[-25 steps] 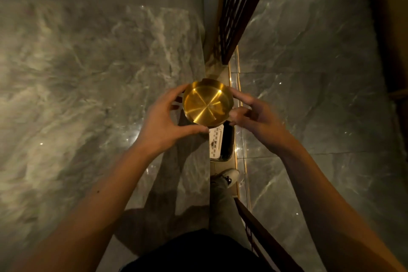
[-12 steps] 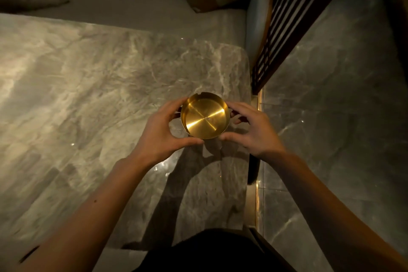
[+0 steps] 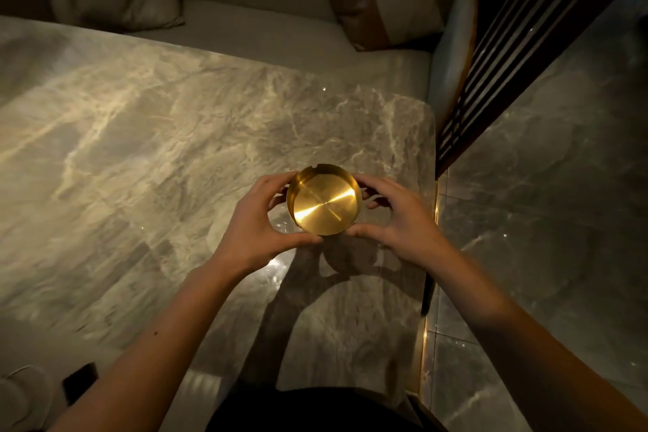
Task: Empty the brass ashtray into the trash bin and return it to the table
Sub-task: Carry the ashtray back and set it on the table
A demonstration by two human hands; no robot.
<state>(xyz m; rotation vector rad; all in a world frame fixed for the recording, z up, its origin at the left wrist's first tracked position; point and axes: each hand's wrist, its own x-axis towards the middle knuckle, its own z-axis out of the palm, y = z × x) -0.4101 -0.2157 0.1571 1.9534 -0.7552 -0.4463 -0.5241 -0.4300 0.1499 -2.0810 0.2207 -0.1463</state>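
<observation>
The round brass ashtray [image 3: 324,204] is upright, its shiny inside empty, a notch showing in its far rim. Both hands hold it by the wall: my left hand [image 3: 257,225] on its left side, my right hand [image 3: 394,216] on its right, thumbs at the near edge. It hovers just above the grey marble table [image 3: 147,158], near the table's right end, and its shadow falls on the marble below. No trash bin is in view.
A pale sofa seat [image 3: 273,35] with cushions [image 3: 115,0] runs behind the table. A dark slatted screen [image 3: 519,46] stands at the right, past the table's rounded corner. Glossy marble floor [image 3: 547,203] lies to the right. A white shoe [image 3: 21,393] shows at bottom left.
The view has swung from the floor and screen back over the table. Both hands have carried the ashtray leftward from beyond the table's edge to above the marble top.
</observation>
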